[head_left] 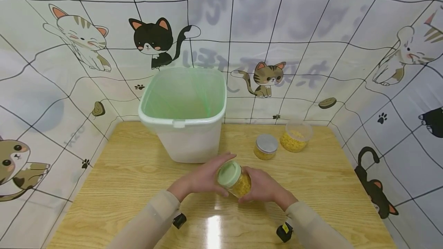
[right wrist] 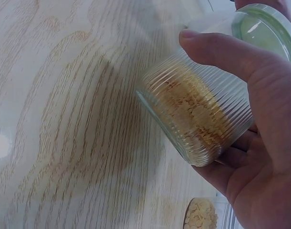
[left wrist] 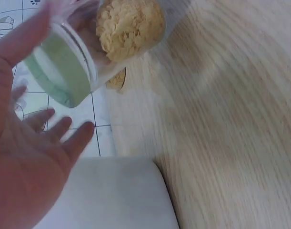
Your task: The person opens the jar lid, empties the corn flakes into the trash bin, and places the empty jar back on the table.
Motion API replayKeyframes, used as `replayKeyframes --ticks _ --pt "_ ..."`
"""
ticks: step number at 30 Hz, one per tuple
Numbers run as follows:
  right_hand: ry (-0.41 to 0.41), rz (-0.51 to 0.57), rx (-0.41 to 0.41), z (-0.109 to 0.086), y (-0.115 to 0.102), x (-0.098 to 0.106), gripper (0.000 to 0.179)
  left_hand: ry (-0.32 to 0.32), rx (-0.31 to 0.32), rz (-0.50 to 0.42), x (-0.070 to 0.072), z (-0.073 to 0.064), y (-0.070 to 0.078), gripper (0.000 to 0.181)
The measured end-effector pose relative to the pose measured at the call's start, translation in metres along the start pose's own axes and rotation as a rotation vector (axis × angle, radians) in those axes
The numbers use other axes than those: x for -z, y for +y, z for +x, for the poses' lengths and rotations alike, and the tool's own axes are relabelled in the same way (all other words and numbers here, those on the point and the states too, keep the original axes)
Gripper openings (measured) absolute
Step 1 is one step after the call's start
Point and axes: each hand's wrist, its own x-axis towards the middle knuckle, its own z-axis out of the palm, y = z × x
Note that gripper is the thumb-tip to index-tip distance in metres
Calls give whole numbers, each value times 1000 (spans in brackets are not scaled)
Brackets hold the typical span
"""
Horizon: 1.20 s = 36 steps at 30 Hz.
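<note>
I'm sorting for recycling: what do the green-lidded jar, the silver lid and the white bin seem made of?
Green-lidded jar: glossy glass or clear plastic; its ribbed wall is transparent, fitting either. Silver lid: probably metal, from its softly shiny gray top. White bin: likely smooth molded plastic, from its rounded rim.

Wood-grain table (head_left: 121, 187), white bin (head_left: 194, 141), silver-lidded jar (head_left: 266, 146), clear tub (head_left: 295, 138)

A bin (head_left: 190, 145) bars passage beyond the left hand (head_left: 207, 178). A gap separates it from the silver-lidded jar (head_left: 266, 145) and adjacent transparent tub (head_left: 293, 141).
</note>
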Motion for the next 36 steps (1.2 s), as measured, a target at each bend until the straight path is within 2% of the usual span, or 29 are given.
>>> replayKeyframes --ticks 4,8,10,17,28,36 --pt "-1 -18 13 0 0 0 82 -53 -77 23 2 -2 0 98" --pt "-7 -29 9 0 1 -1 82 -33 -126 23 3 -1 -2 90" --pt "-10 -20 3 0 0 -1 83 -16 -118 14 3 0 -3 89" --pt "-1 -1 -10 -1 -1 0 84 24 -16 -34 2 2 -3 90" --pt "-3 9 -14 -1 0 2 86 43 2 56 7 1 2 88" --pt "1 -1 -21 -3 0 2 89 32 -7 13 9 -1 4 87"
